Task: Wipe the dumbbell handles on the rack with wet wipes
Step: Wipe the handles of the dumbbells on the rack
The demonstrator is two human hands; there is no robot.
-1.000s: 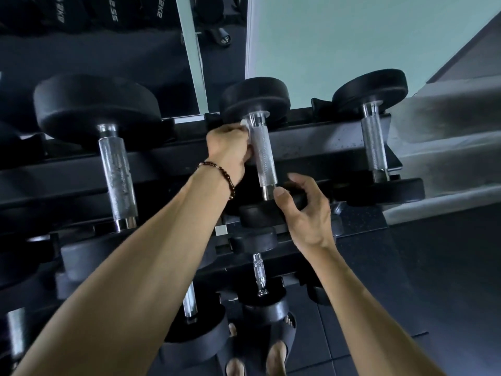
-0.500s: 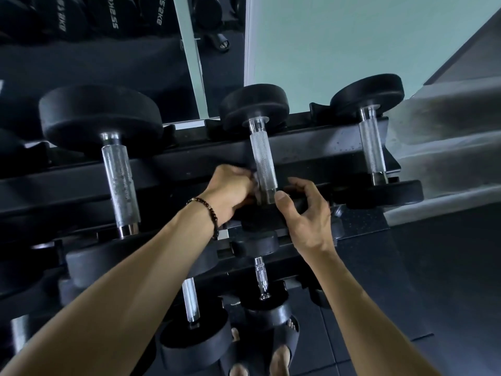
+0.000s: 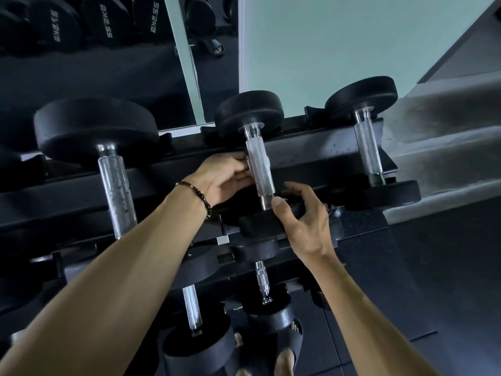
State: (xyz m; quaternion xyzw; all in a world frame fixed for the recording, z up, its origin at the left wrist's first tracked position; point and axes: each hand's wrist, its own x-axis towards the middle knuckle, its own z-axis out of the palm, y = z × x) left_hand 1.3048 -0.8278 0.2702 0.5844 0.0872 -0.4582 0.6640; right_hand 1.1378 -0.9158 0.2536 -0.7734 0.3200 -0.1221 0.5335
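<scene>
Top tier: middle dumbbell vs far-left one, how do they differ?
The middle dumbbell has smaller black heads than the far-left dumbbell, and a shorter handle. The left hand grips the middle dumbbell's handle and the right hand holds its near head; nothing touches the far-left dumbbell. Both have knurled silver handles and lie on the rack.

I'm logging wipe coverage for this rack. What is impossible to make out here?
- Head view: the wet wipe is almost wholly hidden behind the knurled steel middle dumbbell handle and the left hand; only a pale sliver shows.
- The handle's underside faces away.
- The black rubber near weight plate is partly covered by the right hand.
</scene>
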